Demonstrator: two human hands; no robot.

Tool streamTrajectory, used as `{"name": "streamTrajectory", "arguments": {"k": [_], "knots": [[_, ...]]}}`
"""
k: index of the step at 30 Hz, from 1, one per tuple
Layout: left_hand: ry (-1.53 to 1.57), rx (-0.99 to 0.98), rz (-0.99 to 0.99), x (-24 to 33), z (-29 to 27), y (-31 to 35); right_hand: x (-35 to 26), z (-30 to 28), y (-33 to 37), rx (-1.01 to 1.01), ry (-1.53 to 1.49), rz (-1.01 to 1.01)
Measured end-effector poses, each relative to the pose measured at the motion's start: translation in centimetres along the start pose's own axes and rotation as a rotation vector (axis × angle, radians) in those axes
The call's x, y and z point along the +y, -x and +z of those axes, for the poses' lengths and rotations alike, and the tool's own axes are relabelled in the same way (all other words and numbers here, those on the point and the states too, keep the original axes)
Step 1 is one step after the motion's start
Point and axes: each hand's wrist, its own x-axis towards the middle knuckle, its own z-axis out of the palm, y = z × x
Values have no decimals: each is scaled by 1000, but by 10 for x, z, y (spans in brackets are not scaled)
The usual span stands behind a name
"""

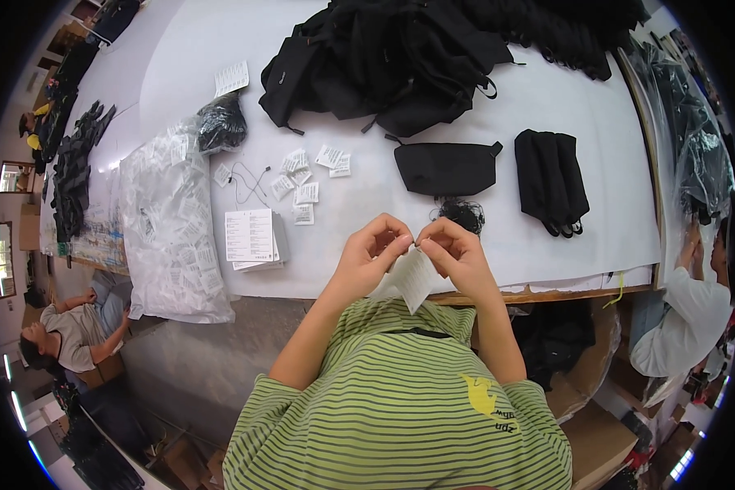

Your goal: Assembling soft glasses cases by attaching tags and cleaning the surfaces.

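Observation:
Close in front of my body, a white printed card tag (412,282) hangs at a slant from my fingertips. My left hand (374,249) is closed in a pinch at the tag's upper end. Fingertip to fingertip with it, my right hand (456,251) pinches at the same end. Something small and dark, perhaps a cord, shows between the fingers; it is too small to be sure. Just beyond my hands lies a tangle of thin black cords (463,215), below a flat black zip pouch (446,168).
Left stand a stack of white printed cards (251,237), several small white sachets (305,193) and a big clear bag of sachets (171,233). Folded black pouches (551,181) lie right; a heap of black bags (376,65) fills the back. People (684,322) sit at both sides.

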Motion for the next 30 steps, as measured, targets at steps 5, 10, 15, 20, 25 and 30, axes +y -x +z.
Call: {"name": "streamTrajectory", "arguments": {"k": [5,10,15,20,25,30], "knots": [[-111,-19,-10,9,14,-46,1,-20,8,62,-12,50],[-751,-31,369,-27,56,-145,4,-42,21,177,-8,6],[-1334,5,434,-72,100,-231,0,-42,45,277,47,-21],[-1276,-192,538,-65,96,-210,-6,-65,79,418,-80,2],[-990,-283,607,15,63,-82,-22,-62,81,422,57,11],[-929,123,640,25,30,12,-19,-27,37,200,334,-9]]}}
